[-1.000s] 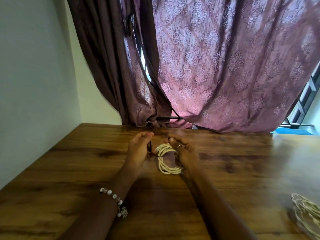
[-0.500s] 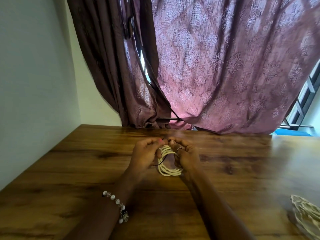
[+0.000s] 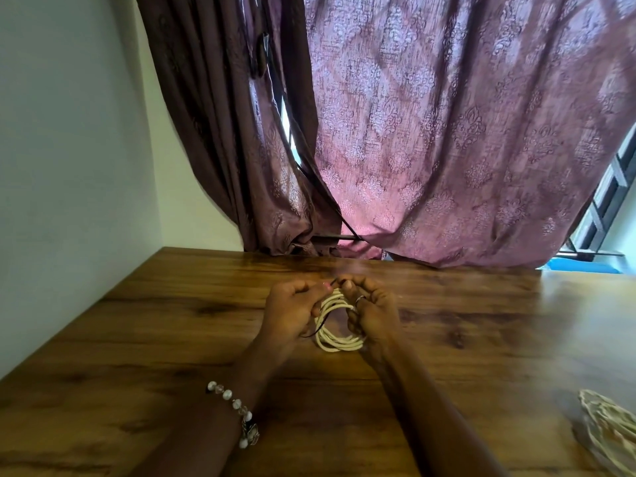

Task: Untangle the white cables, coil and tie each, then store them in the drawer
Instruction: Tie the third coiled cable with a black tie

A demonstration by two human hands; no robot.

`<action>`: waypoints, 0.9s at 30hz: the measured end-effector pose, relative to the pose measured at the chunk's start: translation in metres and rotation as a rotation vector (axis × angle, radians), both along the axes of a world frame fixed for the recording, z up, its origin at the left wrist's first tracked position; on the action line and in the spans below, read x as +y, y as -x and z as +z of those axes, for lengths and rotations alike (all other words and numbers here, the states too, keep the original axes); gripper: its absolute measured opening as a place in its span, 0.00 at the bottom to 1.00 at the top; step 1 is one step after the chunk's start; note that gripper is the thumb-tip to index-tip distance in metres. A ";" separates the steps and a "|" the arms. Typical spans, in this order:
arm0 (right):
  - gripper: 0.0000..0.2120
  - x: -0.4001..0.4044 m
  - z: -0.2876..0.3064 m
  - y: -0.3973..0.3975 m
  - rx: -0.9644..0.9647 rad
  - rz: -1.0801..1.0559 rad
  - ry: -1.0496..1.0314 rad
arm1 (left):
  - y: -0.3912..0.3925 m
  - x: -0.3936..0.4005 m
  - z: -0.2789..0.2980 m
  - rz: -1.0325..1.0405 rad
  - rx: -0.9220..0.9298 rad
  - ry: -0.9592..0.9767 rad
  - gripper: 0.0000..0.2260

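Maroon curtains (image 3: 447,132) hung behind the wooden table (image 3: 137,339); above its middle the coiled white cable (image 3: 335,335) stood upright between both hands, seemingly steadied for tying; the left hand (image 3: 292,313) pinched a thin dark tie (image 3: 318,328) at the coil's top, the right hand (image 3: 373,313) gripped the loops; another pale cable bundle (image 3: 609,432) lay well apart, nothing obstructing.
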State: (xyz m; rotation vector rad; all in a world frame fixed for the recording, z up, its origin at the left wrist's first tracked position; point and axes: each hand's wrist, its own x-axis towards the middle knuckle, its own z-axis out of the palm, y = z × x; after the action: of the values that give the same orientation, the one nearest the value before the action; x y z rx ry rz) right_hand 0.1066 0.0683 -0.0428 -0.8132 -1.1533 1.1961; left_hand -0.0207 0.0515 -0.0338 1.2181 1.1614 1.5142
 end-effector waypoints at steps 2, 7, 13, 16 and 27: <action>0.07 0.000 -0.001 0.000 0.007 0.007 -0.005 | -0.001 -0.001 0.000 -0.018 -0.009 0.013 0.10; 0.08 -0.001 -0.002 0.001 0.003 0.013 -0.031 | -0.002 -0.003 0.001 -0.012 -0.002 0.048 0.08; 0.07 0.000 -0.002 0.002 0.025 0.022 -0.050 | -0.003 -0.004 0.003 0.012 -0.004 0.063 0.09; 0.07 0.006 -0.008 0.000 0.029 0.017 -0.041 | -0.004 -0.006 0.004 0.009 -0.022 0.077 0.07; 0.07 0.008 -0.009 -0.003 0.143 0.025 -0.001 | -0.008 -0.014 0.013 -0.034 -0.072 0.094 0.07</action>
State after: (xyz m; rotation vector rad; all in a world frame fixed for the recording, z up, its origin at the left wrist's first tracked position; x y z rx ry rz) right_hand 0.1099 0.0768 -0.0514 -0.7025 -1.0502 1.2536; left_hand -0.0126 0.0375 -0.0207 1.1063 1.1461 1.4500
